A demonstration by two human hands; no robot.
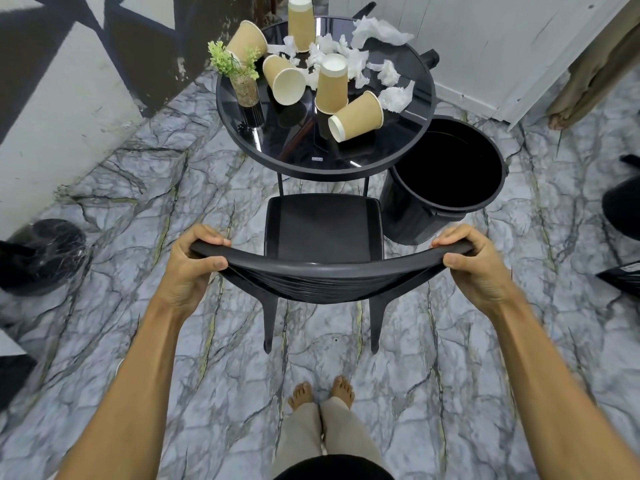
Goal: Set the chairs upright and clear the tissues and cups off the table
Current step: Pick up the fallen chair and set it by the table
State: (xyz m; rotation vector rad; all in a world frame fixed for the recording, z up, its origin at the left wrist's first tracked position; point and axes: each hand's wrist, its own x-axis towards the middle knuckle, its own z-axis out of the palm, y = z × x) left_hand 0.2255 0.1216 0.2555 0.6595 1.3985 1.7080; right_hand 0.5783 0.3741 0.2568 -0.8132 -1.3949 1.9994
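Black plastic: one chair [323, 226] stands upright on its legs, seat toward the table [408, 157], backrest nearest the person.
Left hand [194, 268]: closed around the left end of the backrest, thumb on the near side, fingers curled over the top.
Right hand [474, 265]: closed around the right end of the same backrest in the same grip.
Table: one, round, dark glass top, just beyond the chair.
Cups: five paper cups on the table. Two stand upside down, one at the far edge [300, 22] and one near the middle [331, 83]. Three lie on their sides: far left [246, 39], centre left [283, 79], and near right [356, 116].
Tissues [349, 57]: crumpled white pieces spread over the far and right part of the table; they overlap, so an exact count cannot be told.
Plant [242, 77]: one small green sprig in a pot at the table's left edge.
Bin [446, 168]: one black, open, on the floor just right of the table and chair; its inside is too dark to read.
Second chair: only a dark leg [429, 58] pokes out behind the table's far right edge; its pose cannot be told.
Cut off: dark shapes at the left [41, 258] and right [623, 209] frame edges, not identifiable.
Feet [322, 393]: two, bare, on the marbled floor [138, 209] behind the chair.
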